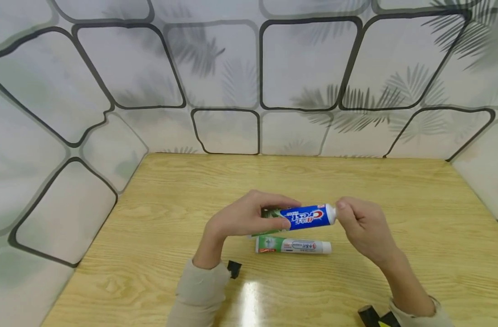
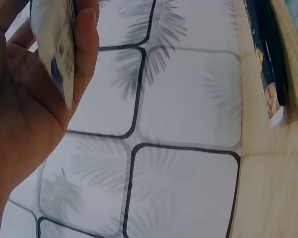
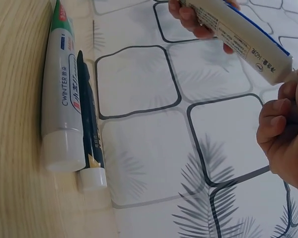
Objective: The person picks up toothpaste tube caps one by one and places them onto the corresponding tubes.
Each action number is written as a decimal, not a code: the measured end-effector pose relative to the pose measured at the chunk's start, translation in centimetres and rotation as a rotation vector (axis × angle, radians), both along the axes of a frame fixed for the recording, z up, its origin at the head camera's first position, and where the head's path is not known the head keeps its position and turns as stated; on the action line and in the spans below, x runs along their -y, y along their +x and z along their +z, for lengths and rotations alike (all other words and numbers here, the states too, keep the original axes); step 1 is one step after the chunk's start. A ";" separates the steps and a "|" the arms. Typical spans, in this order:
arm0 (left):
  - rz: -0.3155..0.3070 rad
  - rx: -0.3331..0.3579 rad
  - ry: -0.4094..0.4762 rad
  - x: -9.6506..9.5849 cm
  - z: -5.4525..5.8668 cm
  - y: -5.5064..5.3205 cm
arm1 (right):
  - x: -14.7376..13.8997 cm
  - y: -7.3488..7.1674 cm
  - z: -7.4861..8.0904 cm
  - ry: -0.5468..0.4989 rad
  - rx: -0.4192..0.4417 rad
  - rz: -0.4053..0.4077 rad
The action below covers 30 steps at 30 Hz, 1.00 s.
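A blue, white and green Crest toothpaste tube (image 1: 308,216) is held above the table, its white cap end toward the right. My left hand (image 1: 249,215) grips its body, thumb on the near side. At the cap end, my right hand (image 1: 367,229) pinches with curled fingers, which hide most of the cap. Below lies a white and green toothpaste tube (image 1: 298,245), capped end to the right. A dark tube with a white cap (image 3: 91,124) lies beside it in the right wrist view. In the left wrist view, the held tube's flat end shows in the palm.
The wooden table (image 1: 159,190) meets a wall covering (image 1: 228,131) with a stone-and-leaf pattern at the back and sides. A black piece (image 1: 234,269) shows by the left sleeve, and dark wrist gear (image 1: 369,315) by the right one.
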<state>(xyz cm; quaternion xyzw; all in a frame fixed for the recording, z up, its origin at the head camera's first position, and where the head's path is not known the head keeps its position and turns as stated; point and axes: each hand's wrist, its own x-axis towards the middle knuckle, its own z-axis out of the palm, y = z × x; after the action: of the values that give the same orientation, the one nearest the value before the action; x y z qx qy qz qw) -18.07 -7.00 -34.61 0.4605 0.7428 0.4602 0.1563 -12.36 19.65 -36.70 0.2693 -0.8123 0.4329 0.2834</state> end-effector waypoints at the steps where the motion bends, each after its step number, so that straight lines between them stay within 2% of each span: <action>1: 0.015 -0.005 -0.005 0.2 0.0 -0.1 | -0.2 0.1 0.1 -0.017 -0.002 -0.014; 5: 0.088 -0.027 -0.031 1.4 0.0 -0.3 | -1.4 0.2 0.6 -0.099 -0.015 -0.037; 8: 0.114 -0.013 -0.026 1.9 -0.1 -0.5 | -2.0 0.0 0.7 -0.143 -0.027 -0.033; 11: 0.109 0.006 0.003 2.1 -0.1 -0.6 | -2.2 -0.2 0.5 -0.166 -0.046 -0.029; 15: 0.094 0.041 0.025 2.0 -0.2 -0.6 | -2.2 -0.7 0.2 -0.171 -0.130 -0.028; 19: 0.092 0.085 0.021 1.8 -0.3 -0.4 | -2.2 -0.9 0.0 -0.147 -0.165 -0.083; 23: 0.110 0.065 0.032 1.6 -0.3 -0.3 | -2.3 -0.8 -0.1 -0.190 -0.050 -0.137; 30: 0.128 -0.066 0.068 1.0 0.1 0.2 | -2.3 -0.9 0.0 -0.440 0.277 -0.247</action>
<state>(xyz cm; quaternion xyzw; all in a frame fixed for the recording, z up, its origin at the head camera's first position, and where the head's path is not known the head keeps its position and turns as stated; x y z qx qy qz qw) -17.85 -8.01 -34.46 0.4321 0.7594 0.4787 0.0866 -13.22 21.94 -36.75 0.0385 -0.7565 0.5934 0.2720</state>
